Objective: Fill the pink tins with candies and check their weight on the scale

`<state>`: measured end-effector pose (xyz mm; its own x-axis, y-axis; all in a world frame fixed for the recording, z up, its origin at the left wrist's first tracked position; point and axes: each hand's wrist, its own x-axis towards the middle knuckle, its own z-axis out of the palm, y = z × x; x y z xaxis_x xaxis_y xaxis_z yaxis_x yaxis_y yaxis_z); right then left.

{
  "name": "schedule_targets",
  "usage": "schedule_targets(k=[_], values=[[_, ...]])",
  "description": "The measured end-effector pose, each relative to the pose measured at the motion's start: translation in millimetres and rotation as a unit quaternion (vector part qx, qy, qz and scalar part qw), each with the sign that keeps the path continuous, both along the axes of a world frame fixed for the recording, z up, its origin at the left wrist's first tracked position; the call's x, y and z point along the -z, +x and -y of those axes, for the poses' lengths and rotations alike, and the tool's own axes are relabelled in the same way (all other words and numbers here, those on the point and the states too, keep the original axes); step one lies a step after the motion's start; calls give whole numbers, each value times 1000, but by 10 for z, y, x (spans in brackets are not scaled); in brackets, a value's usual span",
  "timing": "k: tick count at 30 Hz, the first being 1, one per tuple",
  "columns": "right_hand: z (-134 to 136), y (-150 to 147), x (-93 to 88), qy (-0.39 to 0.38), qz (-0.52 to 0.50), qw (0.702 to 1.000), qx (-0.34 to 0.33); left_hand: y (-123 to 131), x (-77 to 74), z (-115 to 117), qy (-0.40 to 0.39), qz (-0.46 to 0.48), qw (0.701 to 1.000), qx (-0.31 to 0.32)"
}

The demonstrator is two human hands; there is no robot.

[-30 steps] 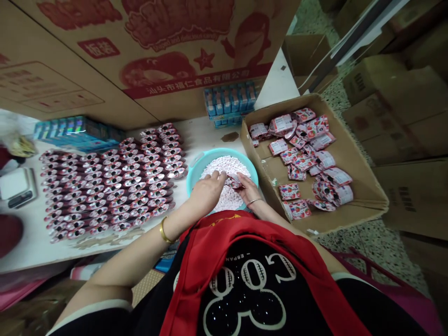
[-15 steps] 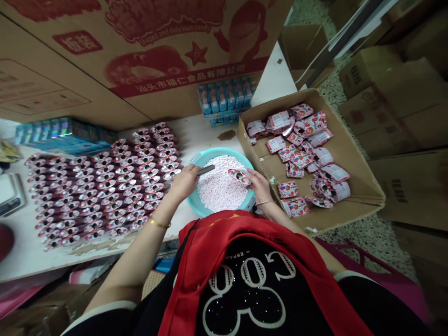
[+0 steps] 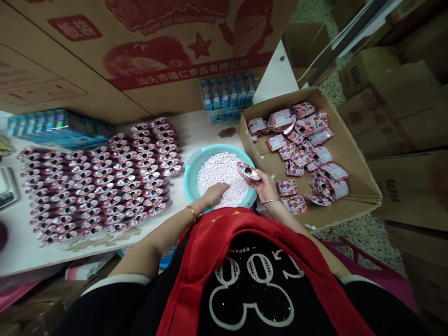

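A turquoise basin (image 3: 191, 179) full of small pale pink-white candies (image 3: 224, 170) stands in front of me. My left hand (image 3: 214, 193) is down at the candies in the near part of the basin, its fingers bent together. Whatever it grips is hidden among the candies and behind the fingers. Over the basin's right side, my right hand (image 3: 265, 186) pinches a small printed packet (image 3: 248, 172). The packet's oval end with a dark round hole faces up.
Rows of similar upright packets (image 3: 105, 186) cover the table's left part. To the right, an open cardboard box (image 3: 353, 196) holds loose printed packets (image 3: 317, 122). Blue packs (image 3: 227, 95) stand at the back against a large printed carton (image 3: 157, 100). More blue packs (image 3: 52, 128) lie back left.
My left hand has moved right and down into the candies; the dark grey stick-like tool it held is out of sight. The packet in my right hand has shifted slightly right.
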<state>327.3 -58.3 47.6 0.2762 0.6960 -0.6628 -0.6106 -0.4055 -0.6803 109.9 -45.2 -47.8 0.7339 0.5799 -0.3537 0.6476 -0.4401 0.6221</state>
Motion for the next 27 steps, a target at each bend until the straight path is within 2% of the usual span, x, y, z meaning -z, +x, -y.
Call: schedule_targets(k=[3,6,10,13,17,21,24,27], values=[[-1,-8,46,3,15,1000,0,-49,-60,51,-24,29,999,-18],[7,-24,123,15,40,999,-15,-189,-258,11,-32,51,997,-38],[4,-96,239,20,90,995,-40,-425,-717,-133,-16,102,992,-79],[-16,-182,289,20,136,988,-73,-495,-1088,-267,18,99,992,-80],[-30,-286,292,45,185,974,-126,-358,-1462,-392,81,-26,996,-33],[-25,-359,319,52,182,972,-141,-60,-1692,-384,143,-162,976,12],[-24,-397,378,38,143,979,-140,130,-1821,-339,174,-181,967,33],[-25,-406,430,13,79,988,-131,165,-1933,-338,187,-185,963,55]])
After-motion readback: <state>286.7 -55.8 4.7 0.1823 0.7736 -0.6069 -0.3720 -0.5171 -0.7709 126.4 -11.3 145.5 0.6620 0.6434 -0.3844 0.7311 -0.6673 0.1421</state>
